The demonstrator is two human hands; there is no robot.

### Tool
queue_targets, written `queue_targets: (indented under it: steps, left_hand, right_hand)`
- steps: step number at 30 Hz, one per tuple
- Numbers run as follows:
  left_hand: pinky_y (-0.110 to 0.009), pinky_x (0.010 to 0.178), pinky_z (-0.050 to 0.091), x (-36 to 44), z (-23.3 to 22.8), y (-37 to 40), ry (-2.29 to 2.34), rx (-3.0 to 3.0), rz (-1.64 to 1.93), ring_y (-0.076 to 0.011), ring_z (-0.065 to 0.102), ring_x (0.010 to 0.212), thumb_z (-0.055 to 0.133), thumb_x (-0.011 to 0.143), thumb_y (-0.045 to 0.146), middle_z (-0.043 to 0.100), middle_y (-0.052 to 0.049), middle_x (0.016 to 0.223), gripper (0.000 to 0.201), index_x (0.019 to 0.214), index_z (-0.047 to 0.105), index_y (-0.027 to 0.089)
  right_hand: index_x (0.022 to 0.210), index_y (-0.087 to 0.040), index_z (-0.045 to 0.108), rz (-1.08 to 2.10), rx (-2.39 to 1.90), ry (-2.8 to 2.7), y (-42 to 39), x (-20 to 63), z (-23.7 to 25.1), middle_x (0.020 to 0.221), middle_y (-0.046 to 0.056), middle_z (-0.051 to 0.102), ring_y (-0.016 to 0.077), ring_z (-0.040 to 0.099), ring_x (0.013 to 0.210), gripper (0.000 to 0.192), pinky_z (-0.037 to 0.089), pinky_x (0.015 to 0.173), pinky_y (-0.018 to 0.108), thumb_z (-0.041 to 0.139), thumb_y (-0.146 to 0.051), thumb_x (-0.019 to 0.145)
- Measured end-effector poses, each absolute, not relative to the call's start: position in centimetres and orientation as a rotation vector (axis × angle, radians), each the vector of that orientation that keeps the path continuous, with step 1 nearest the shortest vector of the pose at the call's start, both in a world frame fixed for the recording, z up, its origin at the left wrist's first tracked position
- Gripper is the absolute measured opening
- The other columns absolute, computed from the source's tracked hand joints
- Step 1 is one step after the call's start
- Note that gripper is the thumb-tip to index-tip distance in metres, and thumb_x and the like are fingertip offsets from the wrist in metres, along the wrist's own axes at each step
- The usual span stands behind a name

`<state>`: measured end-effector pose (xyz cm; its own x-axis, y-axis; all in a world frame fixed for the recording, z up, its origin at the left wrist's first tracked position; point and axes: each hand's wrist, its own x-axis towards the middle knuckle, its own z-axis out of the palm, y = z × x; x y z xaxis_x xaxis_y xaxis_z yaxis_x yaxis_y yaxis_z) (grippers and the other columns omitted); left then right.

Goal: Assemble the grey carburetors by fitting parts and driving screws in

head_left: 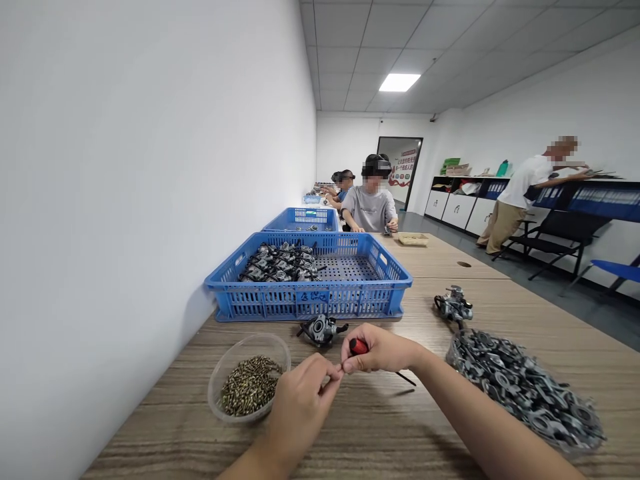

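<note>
My right hand point(383, 349) is closed around a screwdriver point(359, 346) with a red and black handle; its dark shaft sticks out below the palm, pointing right. The thumb and forefinger of my left hand point(304, 399) are pinched together and meet the right fingertips. Whatever small thing lies between them is too hidden to name. Just behind the hands, a carburetor point(321, 331) rests on the table. Left of my left hand stands a clear round tub point(216, 393) holding many small brass-coloured screws point(251, 387).
Ahead is a blue plastic crate point(310, 300) with several carburetors point(280, 262) in its left half. On the right lie a heap of grey metal parts point(525, 390) in a clear container and another carburetor point(454, 305). A wall runs along the left. A co-worker point(371, 203) sits beyond the crate.
</note>
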<state>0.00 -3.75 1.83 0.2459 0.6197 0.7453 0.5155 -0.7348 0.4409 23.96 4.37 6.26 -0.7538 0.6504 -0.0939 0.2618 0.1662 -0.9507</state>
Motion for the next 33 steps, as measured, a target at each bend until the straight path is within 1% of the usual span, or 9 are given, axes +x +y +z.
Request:
queue_targets:
  steps: [3, 6, 9, 12, 14, 18, 22, 31, 33]
  left_hand:
    - [-0.025, 0.064, 0.048, -0.2, 1.5, -3.4, 1.077, 2.519, 1.528, -0.0157, 0.074, 0.073, 0.063, 0.107, 0.012, 0.075, 0.001, 0.084, 0.018, 0.093, 0.067, 0.023]
    - [-0.027, 0.064, 0.049, -0.3, 1.5, -3.1, 1.147, 2.569, 1.479, -0.0166, 0.073, 0.071, 0.066, 0.107, 0.015, 0.073, 0.002, 0.082, 0.018, 0.092, 0.065, 0.024]
    - [-0.03, 0.065, 0.051, -0.4, 2.0, -3.0, 1.262, 2.63, 1.343, -0.0189, 0.072, 0.072, 0.07, 0.103, 0.015, 0.073, 0.001, 0.088, 0.012, 0.096, 0.066, 0.024]
    - [-0.035, 0.075, 0.058, -0.8, 2.9, -3.0, 1.386, 2.682, 1.198, -0.0251, 0.076, 0.089, 0.072, 0.099, 0.016, 0.072, -0.004, 0.102, 0.01, 0.102, 0.067, 0.023]
    - [-0.037, 0.079, 0.06, -1.0, 3.4, -2.9, 1.473, 2.677, 1.078, -0.0274, 0.076, 0.096, 0.071, 0.1, 0.017, 0.07, -0.006, 0.107, 0.009, 0.106, 0.068, 0.023]
    - [-0.036, 0.073, 0.059, -1.0, 3.9, -2.9, 1.606, 2.665, 0.795, -0.0253, 0.076, 0.088, 0.064, 0.106, 0.021, 0.069, -0.007, 0.113, 0.007, 0.112, 0.067, 0.023]
    - [-0.038, 0.074, 0.058, -0.8, 3.6, -2.6, 1.645, 2.737, 0.627, -0.0283, 0.076, 0.087, 0.06, 0.107, 0.023, 0.071, -0.009, 0.109, 0.008, 0.108, 0.068, 0.022]
    - [-0.037, 0.074, 0.052, -2.6, 3.9, -0.6, 1.763, 2.666, 0.608, -0.029, 0.073, 0.084, 0.054, 0.106, 0.018, 0.072, -0.008, 0.091, 0.014, 0.098, 0.065, 0.022]
    - [-0.038, 0.076, 0.054, -3.0, 4.0, -0.1, 1.797, 2.64, 0.658, -0.0299, 0.073, 0.09, 0.053, 0.108, 0.021, 0.073, -0.009, 0.095, 0.015, 0.101, 0.066, 0.022]
  right_hand:
    - [0.1, -0.016, 0.077, 1.491, -0.888, -2.205, 4.2, 23.8, 6.3, 0.064, -0.007, 0.055, 0.009, 0.043, 0.056, 0.056, 0.031, 0.05, 0.022, 0.086, -0.07, 0.09]
    - [0.102, -0.017, 0.075, 1.396, -0.914, -2.264, 4.2, 23.6, 6.3, 0.07, -0.005, 0.058, 0.011, 0.047, 0.061, 0.053, 0.037, 0.056, 0.023, 0.08, -0.069, 0.095]
    - [0.1, -0.017, 0.075, 1.289, -0.977, -2.335, 4.6, 23.9, 6.0, 0.075, -0.003, 0.063, 0.0131, 0.051, 0.068, 0.037, 0.041, 0.063, 0.025, 0.08, -0.054, 0.097]
    - [0.094, -0.017, 0.077, 1.161, -1.096, -2.416, 5.3, 24.8, 5.2, 0.074, -0.003, 0.065, 0.0136, 0.05, 0.069, 0.019, 0.039, 0.066, 0.026, 0.081, -0.036, 0.092]
    - [0.092, -0.017, 0.078, 1.125, -1.167, -2.452, 5.8, 25.5, 4.6, 0.073, -0.002, 0.067, 0.0135, 0.05, 0.068, 0.015, 0.038, 0.065, 0.026, 0.081, -0.031, 0.09]
    - [0.1, -0.016, 0.078, 1.172, -1.228, -2.45, 6.5, 26.5, 3.4, 0.077, -0.001, 0.07, 0.0141, 0.056, 0.067, 0.021, 0.041, 0.062, 0.025, 0.076, -0.036, 0.094]
    - [0.104, -0.016, 0.076, 1.234, -1.221, -2.419, 6.8, 26.7, 2.8, 0.075, 0.0, 0.068, 0.014, 0.057, 0.064, 0.027, 0.043, 0.059, 0.024, 0.074, -0.042, 0.097]
    - [0.099, -0.017, 0.071, 1.389, -1.076, -2.311, 7.4, 27.3, 1.7, 0.082, 0.001, 0.068, 0.0127, 0.058, 0.065, 0.043, 0.046, 0.06, 0.024, 0.078, -0.059, 0.096]
    - [0.101, -0.017, 0.071, 1.416, -1.06, -2.287, 7.4, 27.4, 1.6, 0.083, 0.001, 0.067, 0.0124, 0.058, 0.066, 0.048, 0.047, 0.061, 0.024, 0.077, -0.063, 0.097]
